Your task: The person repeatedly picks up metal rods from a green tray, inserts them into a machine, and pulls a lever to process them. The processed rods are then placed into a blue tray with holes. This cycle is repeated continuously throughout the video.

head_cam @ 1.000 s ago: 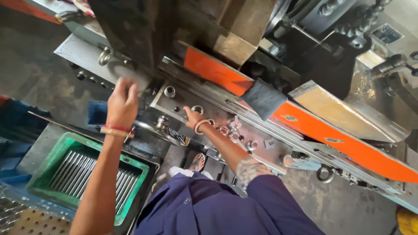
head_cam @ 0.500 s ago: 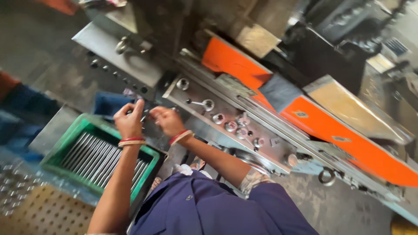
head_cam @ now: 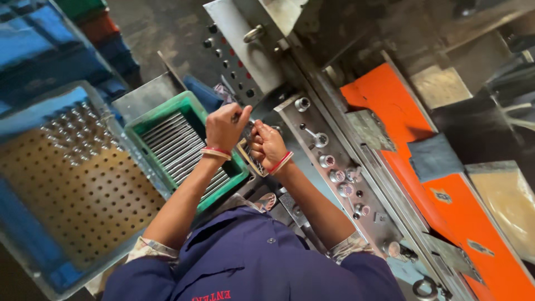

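I see both hands meet over the near edge of the press panel (head_cam: pixel 334 167), just right of the green crate (head_cam: pixel 167 120) of metal rods (head_cam: pixel 178 147). My left hand (head_cam: pixel 225 127) is fisted, knuckles up, on something thin I can't make out. My right hand (head_cam: pixel 266 146) is pinched on a small flat metal part (head_cam: pixel 249 159), its long axis running near-to-far between the hands. Both touch it; fingers hide most of it.
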### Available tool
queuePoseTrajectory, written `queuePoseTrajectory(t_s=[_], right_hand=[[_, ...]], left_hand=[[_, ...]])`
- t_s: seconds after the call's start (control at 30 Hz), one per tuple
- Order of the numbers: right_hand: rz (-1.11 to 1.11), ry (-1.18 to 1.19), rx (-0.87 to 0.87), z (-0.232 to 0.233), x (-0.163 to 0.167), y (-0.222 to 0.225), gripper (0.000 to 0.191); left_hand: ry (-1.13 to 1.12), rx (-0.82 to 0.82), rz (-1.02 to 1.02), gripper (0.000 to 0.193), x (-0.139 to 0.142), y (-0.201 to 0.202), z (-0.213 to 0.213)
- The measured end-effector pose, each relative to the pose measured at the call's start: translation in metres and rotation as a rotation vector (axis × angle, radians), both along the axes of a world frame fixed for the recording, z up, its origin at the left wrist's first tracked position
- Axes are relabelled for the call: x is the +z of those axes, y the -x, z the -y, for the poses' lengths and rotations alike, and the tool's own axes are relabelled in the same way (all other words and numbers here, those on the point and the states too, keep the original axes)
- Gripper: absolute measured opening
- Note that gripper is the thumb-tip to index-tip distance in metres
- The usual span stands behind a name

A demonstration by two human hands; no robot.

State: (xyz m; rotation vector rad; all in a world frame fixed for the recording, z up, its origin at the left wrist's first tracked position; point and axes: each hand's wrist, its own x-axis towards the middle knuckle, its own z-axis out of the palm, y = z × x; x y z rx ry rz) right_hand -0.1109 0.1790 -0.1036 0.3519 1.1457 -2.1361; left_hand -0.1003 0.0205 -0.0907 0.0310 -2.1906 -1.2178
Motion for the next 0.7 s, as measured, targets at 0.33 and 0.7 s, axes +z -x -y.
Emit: queuePoseTrajectory(t_s=[0.33, 0.7], right_hand=[[-1.149, -0.81, -0.069, 0.066, -0.002, -0.033, 0.038], [-1.672, -0.901, 0.698, 0.127, -0.044, -0.03, 0.016]], left_hand=[[-0.893, -0.083, 0.346, 0.035, -0.026, -0.019, 0.063], [-1.005, 0.501, 0.125, 0.041, -0.026, -0.115, 0.184]])
